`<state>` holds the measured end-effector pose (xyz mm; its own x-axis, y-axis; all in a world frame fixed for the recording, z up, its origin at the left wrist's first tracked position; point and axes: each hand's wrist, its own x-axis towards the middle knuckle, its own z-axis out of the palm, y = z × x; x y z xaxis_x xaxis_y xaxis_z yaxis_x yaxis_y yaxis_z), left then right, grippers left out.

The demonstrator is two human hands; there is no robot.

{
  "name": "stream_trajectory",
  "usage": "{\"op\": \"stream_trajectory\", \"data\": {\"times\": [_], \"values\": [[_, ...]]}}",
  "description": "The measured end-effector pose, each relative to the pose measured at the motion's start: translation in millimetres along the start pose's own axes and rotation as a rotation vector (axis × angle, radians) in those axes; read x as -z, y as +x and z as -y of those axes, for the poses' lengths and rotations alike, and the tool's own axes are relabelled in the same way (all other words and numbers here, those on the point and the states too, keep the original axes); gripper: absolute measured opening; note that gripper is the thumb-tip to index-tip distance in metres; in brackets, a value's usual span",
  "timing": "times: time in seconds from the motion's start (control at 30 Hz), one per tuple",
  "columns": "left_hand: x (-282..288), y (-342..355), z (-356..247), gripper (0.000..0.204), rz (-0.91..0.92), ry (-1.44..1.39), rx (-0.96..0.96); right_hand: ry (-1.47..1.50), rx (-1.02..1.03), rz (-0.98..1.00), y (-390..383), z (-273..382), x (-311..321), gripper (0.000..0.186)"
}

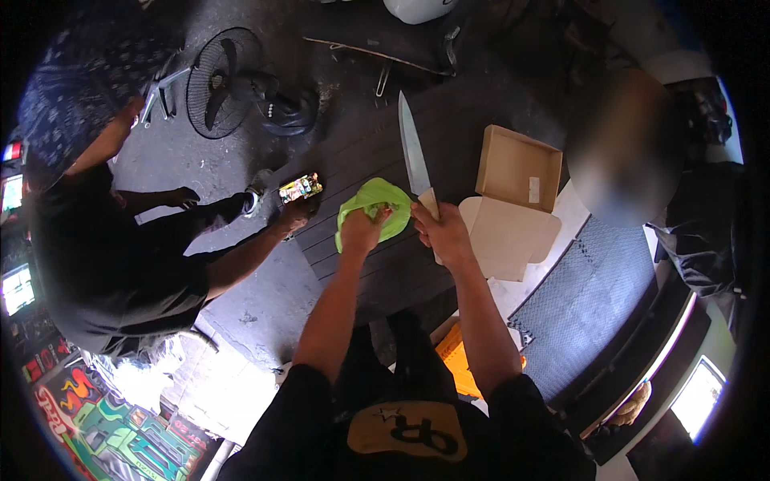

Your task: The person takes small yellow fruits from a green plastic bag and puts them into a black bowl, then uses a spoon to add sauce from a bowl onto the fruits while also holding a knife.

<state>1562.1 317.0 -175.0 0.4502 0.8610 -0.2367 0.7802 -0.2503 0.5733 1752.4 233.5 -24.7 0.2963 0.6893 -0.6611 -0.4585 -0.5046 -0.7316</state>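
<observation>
My right hand [443, 232] is wrapped round the pale handle of a large kitchen knife [412, 146], whose long blade points away from me over the dark slatted table [353, 276]. Just left of it, my left hand [361, 231] is closed at the mouth of a bright green plastic bag [387, 191]. The fingers are partly hidden among its folds, and I cannot make out what is inside. An open cardboard box [520, 170] lies right of the knife, its flap spread toward me.
On the left, another person [120, 256] in dark clothes holds a phone [300, 187] over the table's edge. A black fan [224, 84] stands beyond. To the right lies a grey woven mat [589, 297]. An orange crate [459, 365] sits below my right forearm.
</observation>
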Motion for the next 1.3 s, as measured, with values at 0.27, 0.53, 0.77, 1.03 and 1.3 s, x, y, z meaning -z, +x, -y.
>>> {"op": "stream_trajectory", "data": {"times": [0.27, 0.53, 0.77, 1.03, 1.3], "values": [[114.5, -112.1, 53.7, 0.046, 0.105, 0.181, 0.001, -0.282, 0.161, 0.039, -104.0, 10.7, 3.7, 0.026], [140.7, -311.8, 101.3, 0.040, 0.891, 0.423, 0.164, -0.379, -0.310, 0.145, -204.7, -115.3, -32.2, 0.035], [215.1, -559.4, 176.1, 0.037, 0.446, -0.009, 0.556, -1.245, -0.473, 0.624, -238.4, -265.4, -143.3, 0.034], [323.0, -798.8, 297.4, 0.074, -0.128, -0.268, 1.284, -1.973, -0.002, 1.303, -372.3, -296.5, -532.2, 0.044], [287.7, -905.2, 382.4, 0.029, -0.679, -1.313, 1.487, -1.883, 0.125, 1.624, -480.6, -375.5, -795.1, 0.034]]}}
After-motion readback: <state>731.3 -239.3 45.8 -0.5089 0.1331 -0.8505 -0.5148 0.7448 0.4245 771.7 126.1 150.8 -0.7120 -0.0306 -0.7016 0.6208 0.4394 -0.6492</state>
